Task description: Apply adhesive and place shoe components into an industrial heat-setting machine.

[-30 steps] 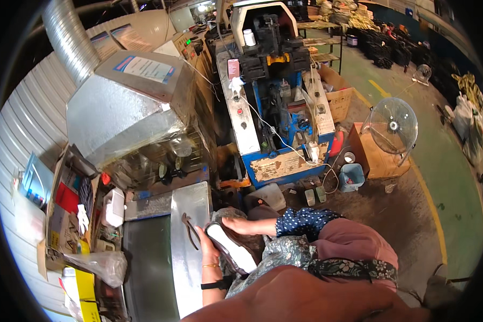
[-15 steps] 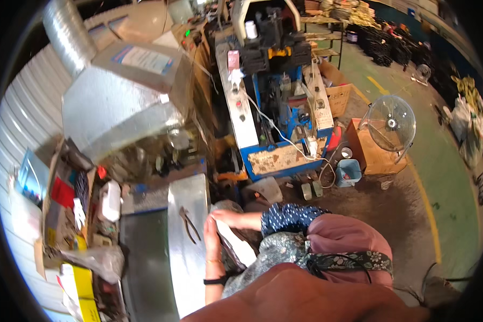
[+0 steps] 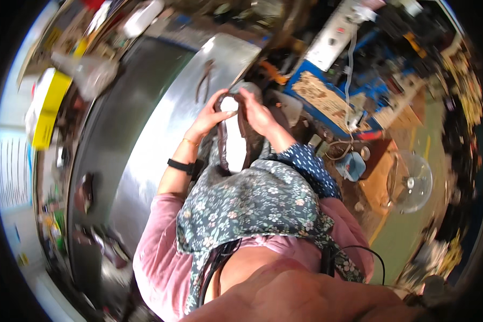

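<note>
- Landmark: silver sheet-metal worktop (image 3: 150, 121).
- Dark brown shoe with long white underside (image 3: 234, 142) is held just off the worktop's right edge, white face up, lower end against grey-green floral apron (image 3: 247, 206).
- Left hand (image 3: 211, 119), on the shoe's worktop side: fingers are curled round the shoe's edge near its far end, thumb is laid on the white face. Shoe is gripped.
- Right hand (image 3: 257, 114), on the side away from the worktop: fingers are nearly straight and set against the shoe's far end. How tightly they are closed can't be told.
- Black wristband (image 3: 181, 166) is worn on the left wrist; navy sleeve with white dots (image 3: 308, 163) is worn on the right forearm.
- Dark metal pliers (image 3: 204, 80) are laid on the worktop, toward its far end; slightly blurred.
- Dark flat belt-like surface (image 3: 121, 88) is set along the worktop's left side. Two dark brown shoe-like pieces, one nearer upright (image 3: 84, 192), one slanted (image 3: 110, 248), are placed on it, both blurred.
- Yellow-and-white box (image 3: 51, 110) is placed well left of the worktop.
- Light blue plastic bucket (image 3: 351, 166) and round wire-cage fan (image 3: 411, 184) are placed well right of the worktop.
</note>
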`<state>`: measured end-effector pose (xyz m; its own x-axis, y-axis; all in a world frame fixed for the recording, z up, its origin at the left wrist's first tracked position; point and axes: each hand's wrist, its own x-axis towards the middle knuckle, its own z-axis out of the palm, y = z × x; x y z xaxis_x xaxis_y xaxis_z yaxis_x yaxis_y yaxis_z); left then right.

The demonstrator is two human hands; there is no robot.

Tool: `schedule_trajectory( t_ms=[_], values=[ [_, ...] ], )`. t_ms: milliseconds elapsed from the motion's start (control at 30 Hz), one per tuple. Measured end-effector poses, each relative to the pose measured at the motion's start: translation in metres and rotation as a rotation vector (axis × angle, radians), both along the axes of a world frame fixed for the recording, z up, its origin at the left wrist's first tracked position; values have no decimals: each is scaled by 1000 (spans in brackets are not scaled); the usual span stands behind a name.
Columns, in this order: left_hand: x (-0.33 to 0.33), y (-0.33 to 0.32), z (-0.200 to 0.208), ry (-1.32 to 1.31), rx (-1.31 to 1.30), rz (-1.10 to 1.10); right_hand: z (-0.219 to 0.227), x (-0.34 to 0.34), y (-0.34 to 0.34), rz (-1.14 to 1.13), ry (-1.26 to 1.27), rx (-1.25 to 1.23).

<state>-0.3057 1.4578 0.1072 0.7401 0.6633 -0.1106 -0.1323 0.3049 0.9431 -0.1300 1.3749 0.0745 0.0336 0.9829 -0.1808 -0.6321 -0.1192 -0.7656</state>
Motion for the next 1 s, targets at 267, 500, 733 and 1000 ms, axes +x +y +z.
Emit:
schedule_trajectory(
  t_ms=[267,500,733,1000],
  values=[
    [-17,-14,-11,265,-23,689,46,-56,-81,304,-1293,43],
    [-13,-50,13,-7,61,120,73,77,-94,-48,47,-29],
    [-1,-81,-33,431,816,-174,179,289,-125,-974,-1443,113],
    [15,-81,-33,554,967,34,246,423,-124,-1084,-1874,-729]
  ],
)
